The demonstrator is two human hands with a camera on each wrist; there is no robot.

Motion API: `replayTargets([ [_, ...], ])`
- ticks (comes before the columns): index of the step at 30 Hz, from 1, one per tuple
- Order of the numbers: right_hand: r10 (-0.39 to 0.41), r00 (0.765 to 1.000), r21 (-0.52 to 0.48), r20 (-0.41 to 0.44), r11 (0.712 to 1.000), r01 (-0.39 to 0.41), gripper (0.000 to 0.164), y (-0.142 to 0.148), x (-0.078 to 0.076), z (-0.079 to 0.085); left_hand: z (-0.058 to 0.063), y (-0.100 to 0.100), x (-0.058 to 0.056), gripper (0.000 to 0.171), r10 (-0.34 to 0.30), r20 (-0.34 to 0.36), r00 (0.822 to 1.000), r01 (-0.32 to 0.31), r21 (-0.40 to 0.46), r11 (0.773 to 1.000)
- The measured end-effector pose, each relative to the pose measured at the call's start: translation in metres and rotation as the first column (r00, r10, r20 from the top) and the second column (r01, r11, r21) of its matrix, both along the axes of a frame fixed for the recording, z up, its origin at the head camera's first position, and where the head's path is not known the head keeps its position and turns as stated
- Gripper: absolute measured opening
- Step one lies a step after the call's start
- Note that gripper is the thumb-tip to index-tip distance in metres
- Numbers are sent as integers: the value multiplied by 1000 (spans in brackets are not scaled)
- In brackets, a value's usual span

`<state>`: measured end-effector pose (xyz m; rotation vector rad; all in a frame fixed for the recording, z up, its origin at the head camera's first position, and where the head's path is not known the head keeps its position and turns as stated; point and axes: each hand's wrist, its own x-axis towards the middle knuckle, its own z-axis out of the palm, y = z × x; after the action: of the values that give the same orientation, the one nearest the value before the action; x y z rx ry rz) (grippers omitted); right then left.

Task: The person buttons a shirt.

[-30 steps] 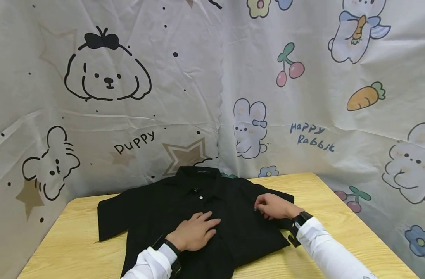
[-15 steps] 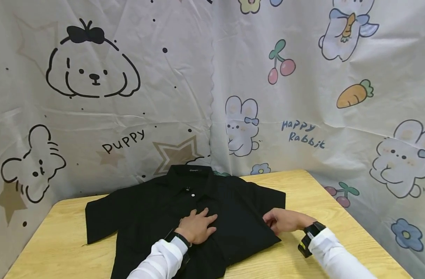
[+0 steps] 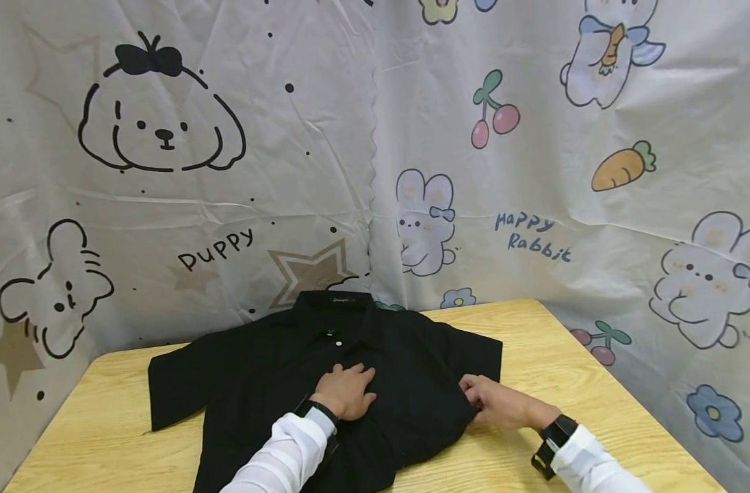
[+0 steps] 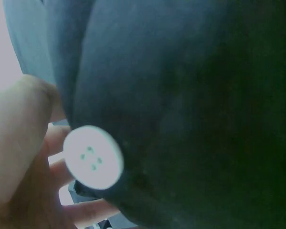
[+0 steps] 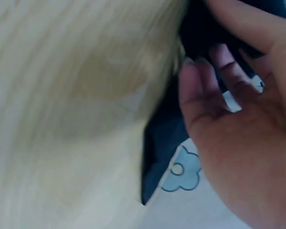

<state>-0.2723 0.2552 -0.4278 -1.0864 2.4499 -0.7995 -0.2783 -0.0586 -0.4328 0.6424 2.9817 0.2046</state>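
Observation:
A black short-sleeved shirt (image 3: 252, 383) lies front up on the wooden table, collar away from me. My left hand (image 3: 344, 392) rests on the middle of its front with the fingers spread. In the left wrist view a white button (image 4: 93, 157) shows on the dark cloth, beside that hand's fingers. At the shirt's right side, below the right sleeve (image 3: 476, 352), my right hand (image 3: 504, 405) pinches the cloth edge between thumb and fingers. The cloth there is slightly drawn up and rounded. The lower end of the shirt runs out of the head view.
The light wooden table (image 3: 572, 390) extends on both sides of the shirt. A white curtain (image 3: 326, 150) printed with cartoon animals hangs right behind and beside the table. Dark bands with devices (image 3: 553, 445) sit on the wrists.
My right hand has moved down from the right sleeve to the shirt's side edge and taken hold there. The pointed corner is now bunched. The left hand stays on the front; the view has shifted right.

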Motion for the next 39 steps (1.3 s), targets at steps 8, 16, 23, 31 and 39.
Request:
replayTargets([
  [8, -143, 989, -72, -28, 987, 141, 19, -4, 10, 6, -3, -2, -5, 40, -9, 8, 1000, 9, -28, 1000],
  [16, -132, 991, -235, 35, 962, 136, 18, -20, 14, 22, -4, -8, -8, 37, 1, -28, 1000, -3, -68, 998],
  [23, -245, 969, -313, 0, 921, 233, 23, -25, 15, 31, -4, -13, -14, 36, 11, -14, 1000, -12, -69, 998],
  [31, -181, 978, -329, 106, 921, 206, 24, -29, 21, 38, -2, -17, -17, 36, 10, 22, 1000, -8, -94, 996],
  [39, -82, 957, -357, 277, 916, 182, 25, -29, 31, 51, -2, -20, -16, 38, 20, 4, 1000, -20, -101, 995],
])
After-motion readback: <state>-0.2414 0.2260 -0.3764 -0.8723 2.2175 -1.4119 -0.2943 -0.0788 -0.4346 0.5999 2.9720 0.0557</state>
